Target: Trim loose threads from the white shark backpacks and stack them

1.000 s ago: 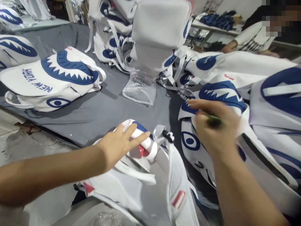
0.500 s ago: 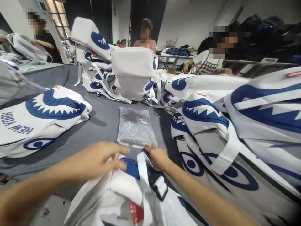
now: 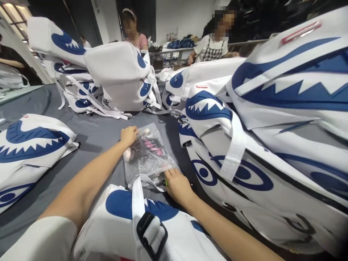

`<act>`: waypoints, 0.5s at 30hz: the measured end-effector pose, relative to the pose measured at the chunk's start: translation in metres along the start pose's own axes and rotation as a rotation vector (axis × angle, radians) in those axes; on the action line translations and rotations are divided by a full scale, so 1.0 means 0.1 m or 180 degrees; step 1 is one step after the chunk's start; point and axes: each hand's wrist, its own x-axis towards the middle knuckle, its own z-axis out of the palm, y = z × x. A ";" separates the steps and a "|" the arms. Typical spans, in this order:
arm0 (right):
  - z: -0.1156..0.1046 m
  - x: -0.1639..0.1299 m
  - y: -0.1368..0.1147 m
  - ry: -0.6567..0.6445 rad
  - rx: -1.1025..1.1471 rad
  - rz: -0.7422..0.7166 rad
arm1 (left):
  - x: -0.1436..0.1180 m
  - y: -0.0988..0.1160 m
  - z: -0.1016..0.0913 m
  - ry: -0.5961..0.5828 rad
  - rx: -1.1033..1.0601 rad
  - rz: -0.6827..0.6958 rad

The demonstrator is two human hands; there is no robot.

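A clear plastic bag [image 3: 145, 159] with dark contents and pink print lies on the grey cloth in front of me. My left hand [image 3: 129, 137] grips its far left side, and pale fingertip shapes show through the plastic. My right hand [image 3: 178, 185] is at the bag's near right corner, fingers together. A small dark item with a green spot [image 3: 165, 183] shows beside those fingers; its kind is unclear. Right below, a white backpack [image 3: 116, 221] with a blue shark-mouth print lies against me, its white strap [image 3: 138, 203] and black buckle [image 3: 152, 233] on top.
Shark-print backpacks are piled high on the right [image 3: 272, 145]. More stand stacked at the back [image 3: 116, 69], and another lies at the left [image 3: 35, 145]. Grey cloth [image 3: 92, 145] covers the table. Two co-workers [image 3: 140, 40] [image 3: 210, 47] are beyond it.
My left hand has moved forward from the backpack's top to the plastic bag and taken hold of it. The bag has turned a little and shows pink print. The view has swung right.
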 end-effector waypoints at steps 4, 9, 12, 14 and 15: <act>-0.05 0.01 -0.04 -0.0137 0.0114 0.0445 | -0.05 0.20 -0.49 0.0786 -0.0130 0.0346; -0.12 0.09 -0.04 -0.0146 0.0095 0.0533 | 0.01 0.23 -0.62 0.0958 -0.0730 0.0435; -0.12 0.16 -0.01 -0.0052 0.0093 0.0565 | -0.08 0.19 -0.51 0.0764 -0.0917 0.0399; -0.14 0.20 0.01 -0.0044 0.0128 0.0566 | -0.31 0.18 -0.52 0.0491 -0.1071 0.0568; -0.15 0.22 0.01 -0.0054 0.0149 0.0561 | -0.47 0.18 -0.57 0.0363 -0.1181 0.0681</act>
